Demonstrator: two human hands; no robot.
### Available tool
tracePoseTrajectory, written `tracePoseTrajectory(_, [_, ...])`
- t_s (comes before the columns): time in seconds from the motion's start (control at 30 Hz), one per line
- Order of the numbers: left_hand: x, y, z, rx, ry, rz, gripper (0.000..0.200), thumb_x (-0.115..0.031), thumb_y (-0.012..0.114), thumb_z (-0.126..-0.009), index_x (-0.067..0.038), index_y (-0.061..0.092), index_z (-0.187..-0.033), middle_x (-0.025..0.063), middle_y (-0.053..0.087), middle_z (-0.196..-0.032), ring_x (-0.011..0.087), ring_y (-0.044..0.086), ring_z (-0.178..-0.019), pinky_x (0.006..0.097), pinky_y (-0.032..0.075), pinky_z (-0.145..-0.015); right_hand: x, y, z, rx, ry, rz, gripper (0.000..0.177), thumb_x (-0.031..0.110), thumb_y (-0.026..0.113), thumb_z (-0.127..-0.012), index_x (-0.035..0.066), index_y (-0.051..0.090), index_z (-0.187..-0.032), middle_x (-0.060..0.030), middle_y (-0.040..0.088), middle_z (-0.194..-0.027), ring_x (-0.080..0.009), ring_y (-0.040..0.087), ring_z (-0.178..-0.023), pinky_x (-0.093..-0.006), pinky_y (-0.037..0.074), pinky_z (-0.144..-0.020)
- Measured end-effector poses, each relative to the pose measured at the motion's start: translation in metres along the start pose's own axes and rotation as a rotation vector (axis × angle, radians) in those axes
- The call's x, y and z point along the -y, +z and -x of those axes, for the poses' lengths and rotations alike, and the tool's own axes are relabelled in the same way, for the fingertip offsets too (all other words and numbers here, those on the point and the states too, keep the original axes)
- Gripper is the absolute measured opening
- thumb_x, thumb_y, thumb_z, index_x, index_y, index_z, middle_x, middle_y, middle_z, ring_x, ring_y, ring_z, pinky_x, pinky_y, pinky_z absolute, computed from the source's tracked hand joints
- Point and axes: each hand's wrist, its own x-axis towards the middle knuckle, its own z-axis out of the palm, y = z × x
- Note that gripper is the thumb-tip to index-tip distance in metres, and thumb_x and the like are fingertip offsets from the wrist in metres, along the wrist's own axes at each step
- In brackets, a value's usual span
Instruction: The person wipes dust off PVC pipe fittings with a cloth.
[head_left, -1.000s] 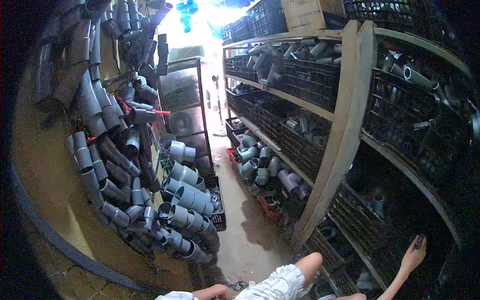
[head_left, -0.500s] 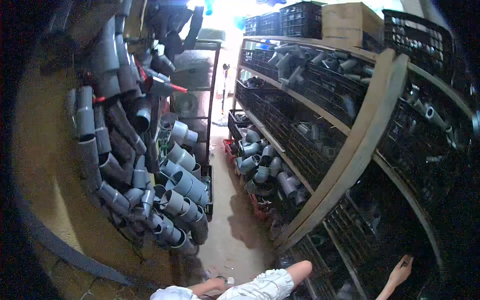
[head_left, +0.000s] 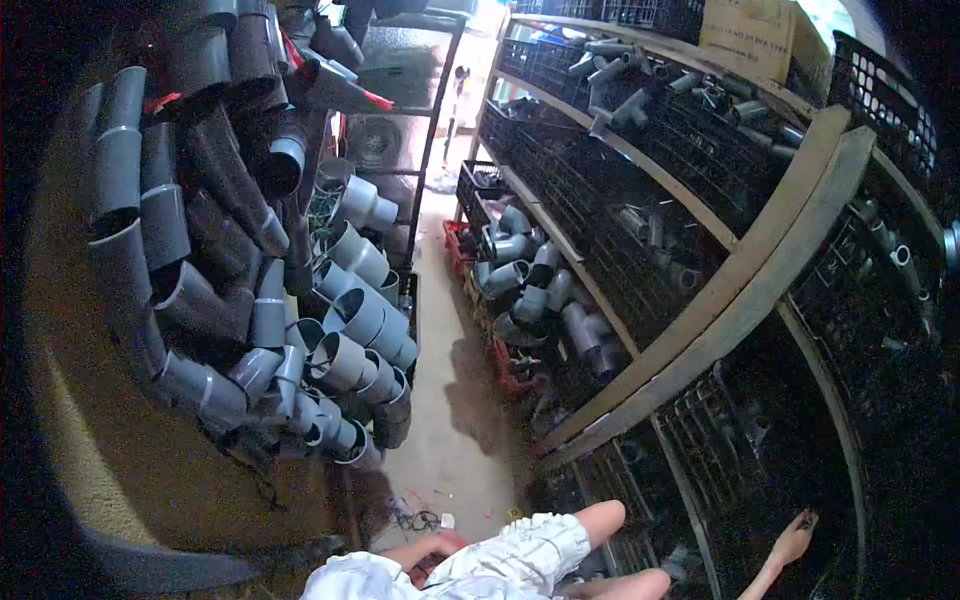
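Observation:
My right hand [head_left: 792, 540] reaches out low on the right, beside the dark lower shelf. Its fingers are closed around a small dark piece, too small and dim for me to make out. My left hand [head_left: 442, 546] is down by my lap, resting close against the pale shorts [head_left: 520, 552]; its fingers are blurred and partly hidden. On the floor just past it lie a dark cable [head_left: 418, 521] and a small white block [head_left: 447, 521].
Grey pipe fittings [head_left: 355, 315] are stacked along the left wall. A wooden rack [head_left: 740, 280] with black crates [head_left: 690, 150] of fittings lines the right. A narrow floor aisle [head_left: 455, 440] runs between them. A cardboard box [head_left: 748, 40] sits on top of the rack.
My view has tilted down and shifted, showing more floor and both knees. My left hand has drawn in against the shorts. My right hand stays out at the right, still closed.

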Motion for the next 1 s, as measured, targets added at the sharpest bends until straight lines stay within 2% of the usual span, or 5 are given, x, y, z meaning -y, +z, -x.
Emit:
tracePoseTrajectory(0.2, [-0.001,0.007,0.008,-0.012,-0.026,-0.012,0.048,-0.046,0.047,-0.074,-0.003,0.06,-0.089,0.0177,0.061,-0.083,0.0322,0.058,-0.078,0.0405,0.045,-0.068,-0.043,0.037,-0.02,-0.162,-0.235,0.065,0.041,0.035,0.037,-0.088,0.006,0.051,-0.113,-0.0119,0.053,-0.112,-0.0279,0.053,-0.097,-0.0348,0.044,-0.076])
tracePoseTrajectory(0.3, [-0.002,0.01,0.01,-0.017,-0.046,-0.031,0.047,-0.045,0.047,-0.074,-0.003,0.06,-0.09,0.0176,0.061,-0.084,0.032,0.058,-0.078,0.0405,0.045,-0.068,-0.013,0.01,-0.004,-0.075,-0.042,-0.071,0.044,0.039,0.037,-0.087,0.005,0.052,-0.111,-0.0119,0.052,-0.113,-0.0275,0.052,-0.099,-0.0348,0.044,-0.077])
tracePoseTrajectory(0.53, [-0.004,0.02,0.019,-0.042,-0.09,-0.053,0.046,-0.044,0.048,-0.074,-0.003,0.06,-0.09,0.0173,0.061,-0.084,0.0317,0.058,-0.078,0.0405,0.045,-0.068,-0.011,0.011,-0.003,-0.093,-0.05,-0.022,0.047,0.042,0.038,-0.086,0.005,0.055,-0.108,-0.0126,0.053,-0.111,-0.0282,0.055,-0.094,-0.0342,0.045,-0.075])
tracePoseTrajectory(0.63, [-0.004,0.025,0.025,-0.053,-0.114,-0.064,0.045,-0.044,0.048,-0.073,-0.003,0.06,-0.09,0.0171,0.061,-0.084,0.0315,0.058,-0.079,0.0406,0.045,-0.069,-0.004,0.0,0.005,-0.172,-0.185,-0.147,0.045,0.042,0.043,-0.084,0.003,0.058,-0.1,-0.018,0.059,-0.093,-0.0332,0.058,-0.081,-0.0391,0.045,-0.064])
tracePoseTrajectory(1.0, [0.002,0.034,0.041,-0.064,-0.161,-0.107,0.044,-0.042,0.05,-0.073,-0.004,0.06,-0.09,0.0167,0.061,-0.084,0.031,0.058,-0.079,0.0406,0.045,-0.069,-0.012,0.002,0.004,-0.123,-0.192,-0.159,0.049,0.04,0.045,-0.083,-0.002,0.054,-0.105,-0.0198,0.057,-0.099,-0.033,0.055,-0.09,-0.0368,0.044,-0.076])
